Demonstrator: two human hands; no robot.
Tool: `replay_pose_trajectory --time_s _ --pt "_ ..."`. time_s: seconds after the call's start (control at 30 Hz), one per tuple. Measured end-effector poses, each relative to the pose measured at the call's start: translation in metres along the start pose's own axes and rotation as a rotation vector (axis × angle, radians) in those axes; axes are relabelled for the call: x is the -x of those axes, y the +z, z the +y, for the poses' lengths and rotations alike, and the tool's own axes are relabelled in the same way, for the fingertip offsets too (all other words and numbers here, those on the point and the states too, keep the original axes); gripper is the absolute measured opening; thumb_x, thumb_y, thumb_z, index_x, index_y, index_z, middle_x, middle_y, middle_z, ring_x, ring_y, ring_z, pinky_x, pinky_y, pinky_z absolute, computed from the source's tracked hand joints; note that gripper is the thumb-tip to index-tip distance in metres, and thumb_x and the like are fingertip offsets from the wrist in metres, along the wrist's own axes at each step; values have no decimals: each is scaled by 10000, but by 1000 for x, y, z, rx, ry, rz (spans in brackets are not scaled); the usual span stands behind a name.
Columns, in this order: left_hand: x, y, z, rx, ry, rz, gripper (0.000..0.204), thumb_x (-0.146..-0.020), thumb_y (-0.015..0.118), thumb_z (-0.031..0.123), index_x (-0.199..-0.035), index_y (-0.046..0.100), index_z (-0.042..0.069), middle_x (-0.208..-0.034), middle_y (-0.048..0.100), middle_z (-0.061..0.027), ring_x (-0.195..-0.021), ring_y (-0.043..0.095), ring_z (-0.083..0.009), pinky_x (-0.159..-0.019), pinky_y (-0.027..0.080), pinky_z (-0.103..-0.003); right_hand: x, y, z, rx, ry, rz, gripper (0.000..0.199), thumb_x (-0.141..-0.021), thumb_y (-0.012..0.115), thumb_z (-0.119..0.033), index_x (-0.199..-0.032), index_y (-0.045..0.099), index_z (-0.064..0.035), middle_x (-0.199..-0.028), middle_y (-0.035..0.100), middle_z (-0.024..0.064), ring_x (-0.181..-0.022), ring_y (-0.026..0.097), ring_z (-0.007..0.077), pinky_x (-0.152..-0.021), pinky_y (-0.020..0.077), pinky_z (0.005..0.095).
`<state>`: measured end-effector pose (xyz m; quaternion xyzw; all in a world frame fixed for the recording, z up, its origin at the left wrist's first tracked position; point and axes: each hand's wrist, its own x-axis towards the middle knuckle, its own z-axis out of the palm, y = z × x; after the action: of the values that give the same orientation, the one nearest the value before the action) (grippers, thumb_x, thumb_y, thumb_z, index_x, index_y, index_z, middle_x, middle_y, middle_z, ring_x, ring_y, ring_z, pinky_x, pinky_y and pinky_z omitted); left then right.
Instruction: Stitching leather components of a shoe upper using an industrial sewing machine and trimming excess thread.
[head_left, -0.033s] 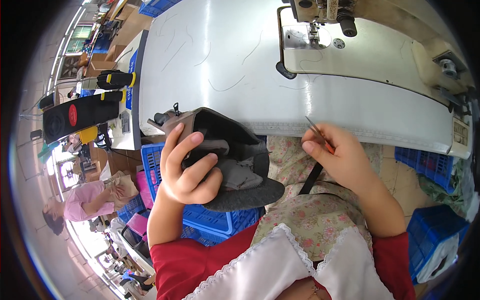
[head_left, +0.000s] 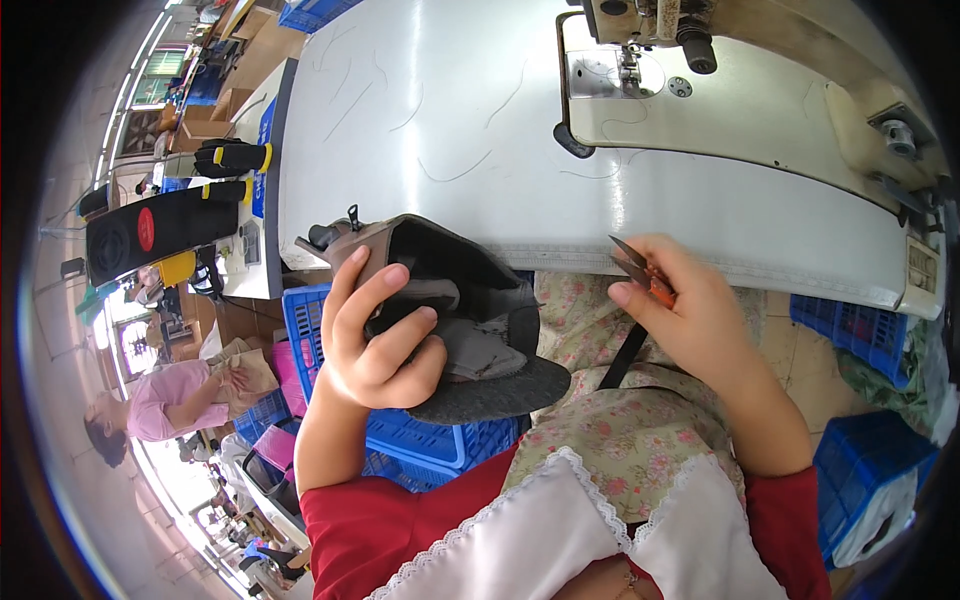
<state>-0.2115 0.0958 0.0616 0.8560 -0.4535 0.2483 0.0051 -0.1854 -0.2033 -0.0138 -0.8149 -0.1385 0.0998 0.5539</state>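
Fabric piece (head_left: 482, 350), gripped, left hand (head_left: 372, 368) half-curled

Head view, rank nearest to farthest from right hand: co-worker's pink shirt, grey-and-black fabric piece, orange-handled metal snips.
1. Orange-handled metal snips: in the right hand itself.
2. Grey-and-black fabric piece: to its left, held in the left hand.
3. Co-worker's pink shirt: far left, in the background.

Tabletop (head_left: 455, 125) glare, frame edges perhaps soft.
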Motion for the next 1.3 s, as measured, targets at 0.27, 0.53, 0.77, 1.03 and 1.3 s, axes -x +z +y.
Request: replay_pose_trajectory --time_s 0.27,0.53,0.77,1.03,1.3 --pt "-3 1 0 -2 -2 -15 267 -623 692 121 -829 528 165 -976 562 -33 -1046 615 -366 -876 553 -600 12 -28 -50 439 -483 -284 505 -754 666 -70 -1256 608 -50 -834 573 45 -689 580 218 -591 465 339" --pt "-6 3 -1 -1 -2 -25 268 -609 693 121 -815 527 165 -976 561 -36 -1048 615 -366 -871 556 -600 11 -19 -57 614 -630 -326 388 -750 643 -123 -1119 691 -13 -699 529 8 -616 559 137 -518 446 255" --pt "-5 2 1 -4 -8 -32 272 -603 693 125 -811 523 164 -973 563 -32 -1043 617 -365 -869 557 -599 16 -26 -62 608 -576 -262 369 -751 659 -118 -1104 697 -15 -669 498 3 -587 543 137 -482 430 268" --pt "-8 5 0 4 -3 -26 276 -608 692 129 -820 521 168 -980 566 -33 -1044 619 -370 -872 554 -599 18 -18 -61 609 -625 -307 356 -760 670 -106 -1102 698 -9 -672 513 -1 -603 557 141 -493 423 260" --pt "-14 -5 -7 104 -107 -112 256 -606 700 169 -807 542 157 -999 587 -59 -1073 605 -407 -901 511 -633 10 -31 -61 613 -565 -243 415 -780 663 -108 -1177 645 11 -709 535 27 -623 566 150 -538 442 270"
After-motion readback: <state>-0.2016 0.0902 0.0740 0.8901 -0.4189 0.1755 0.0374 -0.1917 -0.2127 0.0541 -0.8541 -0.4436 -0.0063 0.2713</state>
